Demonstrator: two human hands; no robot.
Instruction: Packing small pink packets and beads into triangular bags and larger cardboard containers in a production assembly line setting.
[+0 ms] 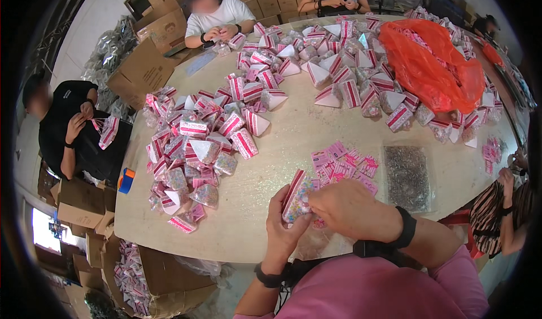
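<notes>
My left hand (pixel 280 227) is wrapped round a cake-slice-shaped wedge (pixel 296 201), white with pink stripes on one side and pastel sprinkles on another. It is held up above the near edge of the table. Against the wedge's right side my right hand (pixel 349 207) is closed in a pinch. Whatever lies between its fingertips is too small or hidden to make out. Just beyond my hands, pink printed cards (pixel 344 165) lie in a loose spread. To their right is a flat, clear-edged square (pixel 406 175) of dark, glittery small pieces.
Heaps of similar wedges (pixel 195 130) cover the table's left and far sides. A red plastic bag (pixel 432 65) lies at the far right. A blue-and-orange tape dispenser (pixel 126 181) sits at the left edge. Co-workers sit around the table. An open carton of wedges (pixel 164 268) stands at lower left.
</notes>
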